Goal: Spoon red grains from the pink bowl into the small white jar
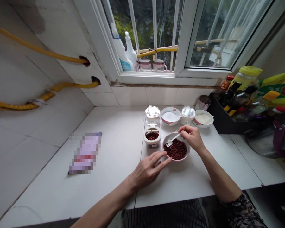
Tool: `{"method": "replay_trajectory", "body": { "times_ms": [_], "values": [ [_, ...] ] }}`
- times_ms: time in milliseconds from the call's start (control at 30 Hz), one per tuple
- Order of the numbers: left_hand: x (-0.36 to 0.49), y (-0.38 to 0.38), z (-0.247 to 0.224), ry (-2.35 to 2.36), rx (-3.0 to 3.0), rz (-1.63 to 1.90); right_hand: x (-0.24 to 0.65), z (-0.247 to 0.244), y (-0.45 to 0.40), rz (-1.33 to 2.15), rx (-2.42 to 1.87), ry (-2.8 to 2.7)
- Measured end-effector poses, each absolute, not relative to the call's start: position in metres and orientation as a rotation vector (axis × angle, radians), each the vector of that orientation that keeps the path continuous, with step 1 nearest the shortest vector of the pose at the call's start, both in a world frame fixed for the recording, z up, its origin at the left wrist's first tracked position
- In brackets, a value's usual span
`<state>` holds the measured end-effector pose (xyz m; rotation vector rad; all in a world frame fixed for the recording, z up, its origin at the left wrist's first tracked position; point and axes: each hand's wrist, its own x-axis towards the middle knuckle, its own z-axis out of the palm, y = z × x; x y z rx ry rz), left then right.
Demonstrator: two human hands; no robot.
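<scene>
Two hands [148, 171], three bowls [180, 159], three small tubs [152, 143], one whole spoon [169, 143].
Hands: one left, one right. Bowls: one with dark red bits, one with white grains, one with paler stuff. Tubs: one in front, two behind. Window ledge: two white bottles [132, 57], two cups [145, 65]. Left wall: two yellow pipes [49, 52]. Counter: one purple packet [86, 152], one black box [228, 125], one pot [258, 142]; the bottles in the box [235, 98] overlap too much to count.

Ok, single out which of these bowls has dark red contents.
The front bowl, apparently of peppercorns, between the left hand and right hand; the back-left bowl and back-right bowl show white inside.
</scene>
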<state>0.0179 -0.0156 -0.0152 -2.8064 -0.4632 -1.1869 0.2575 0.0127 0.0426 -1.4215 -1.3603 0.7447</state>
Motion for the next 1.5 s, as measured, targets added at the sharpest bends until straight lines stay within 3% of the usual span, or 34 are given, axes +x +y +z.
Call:
{"method": "replay_trajectory", "body": {
  "times_ms": [167,367,667,800,1133,1500],
  "values": [
    [0.018,-0.016,-0.014,-0.439,-2.800,-1.204,0.259,0.050,0.014,0.942,-1.333,-1.212],
    [0.019,-0.016,-0.015,-0.447,-2.787,-1.210,0.243,0.056,0.008,0.847,-1.270,-1.216],
    [0.019,-0.016,-0.013,-0.441,-2.778,-1.225,0.214,0.045,-0.003,0.019,-1.081,-1.787],
    [0.019,-0.015,-0.014,-0.450,-2.786,-1.208,0.222,0.051,-0.004,-0.117,-0.995,-1.823],
    [0.018,-0.016,-0.015,-0.451,-2.804,-1.210,0.261,0.052,0.006,0.046,-1.419,-1.786],
    [0.018,-0.016,-0.016,-0.441,-2.830,-1.222,0.255,0.046,0.006,0.404,-1.489,-1.740]
  ]
}}
